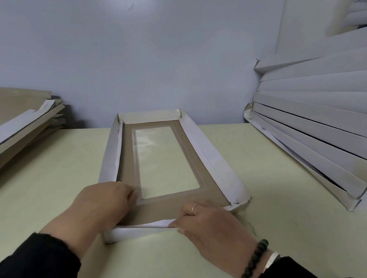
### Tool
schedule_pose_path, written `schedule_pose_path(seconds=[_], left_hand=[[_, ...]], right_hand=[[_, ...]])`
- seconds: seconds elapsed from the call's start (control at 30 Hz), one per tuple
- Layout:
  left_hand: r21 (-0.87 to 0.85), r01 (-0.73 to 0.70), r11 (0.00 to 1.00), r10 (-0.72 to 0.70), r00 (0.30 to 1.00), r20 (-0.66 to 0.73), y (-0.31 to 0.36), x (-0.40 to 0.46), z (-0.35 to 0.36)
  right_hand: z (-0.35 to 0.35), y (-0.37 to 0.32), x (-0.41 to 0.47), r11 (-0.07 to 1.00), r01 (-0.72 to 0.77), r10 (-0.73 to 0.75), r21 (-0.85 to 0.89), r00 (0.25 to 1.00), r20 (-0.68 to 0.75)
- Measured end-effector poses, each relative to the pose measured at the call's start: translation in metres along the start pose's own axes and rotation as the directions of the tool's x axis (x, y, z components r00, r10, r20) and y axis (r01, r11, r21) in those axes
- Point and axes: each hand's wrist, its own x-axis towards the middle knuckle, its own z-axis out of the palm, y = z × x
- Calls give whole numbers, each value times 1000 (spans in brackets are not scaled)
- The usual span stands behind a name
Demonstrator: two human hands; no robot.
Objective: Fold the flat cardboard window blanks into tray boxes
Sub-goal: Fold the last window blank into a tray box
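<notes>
While the tray box [164, 161] lies on the table [45, 177], long axis running away from me, I note both hands at its near flap [140, 229]: left hand [104, 202] pressing inside, right hand [208, 225] pinching it.

The tray box [171, 163] is brown inside with white walls and a see-through window. The table [46, 188] is pale yellow-green. The sleeves [29, 277] are black, and the bracelet [254, 263] has dark green beads.
</notes>
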Motion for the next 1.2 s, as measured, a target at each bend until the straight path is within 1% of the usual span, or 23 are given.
schedule_pose_path(seconds=[0.07,0.13,0.27,0.37,0.4,0.47,0.53,0.67,0.77,0.93,1.07,1.13,1.2], left_hand=[[-147,-37,988,35,999,-16,-1,-14,-1],[-285,-76,955,66,997,-42,-7,-30,-2],[-438,-205,875,189,979,-81,-20,-54,0],[-579,-211,788,198,976,-85,-29,-61,2],[-591,-214,778,200,976,-89,-31,-62,3],[-564,-216,797,193,976,-100,-32,-64,4],[-548,-226,805,176,974,-143,-29,-65,5],[-547,-278,789,184,958,-222,-18,-70,5],[-555,-287,781,184,954,-236,-12,-70,5],[-486,-323,812,233,943,-237,1,-66,9],[-494,-336,802,197,929,-312,23,-68,14],[-494,-355,794,188,916,-355,38,-70,14],[-502,-375,779,190,905,-381,46,-70,15]], right_hand=[[2,1,-1,1000,4,-4,-1,1000,0],[2,1,-1,1000,-2,2,-1,1000,-6],[2,1,0,1000,-25,25,8,1000,-8],[1,1,-1,1000,-16,16,6,1000,8],[1,2,-2,1000,-10,10,5,1000,12],[1,2,-1,999,2,-3,-40,1000,-2],[1,3,0,996,-2,1,-95,1000,-13],[4,8,0,982,-21,5,-186,996,-86],[6,10,1,975,-12,-18,-220,991,-136],[7,8,3,972,8,-43,-234,989,-144],[6,-4,7,975,15,-57,-222,982,-183],[3,-10,8,975,0,-51,-223,973,-224],[1,-13,7,975,-23,-28,-220,974,-224]])
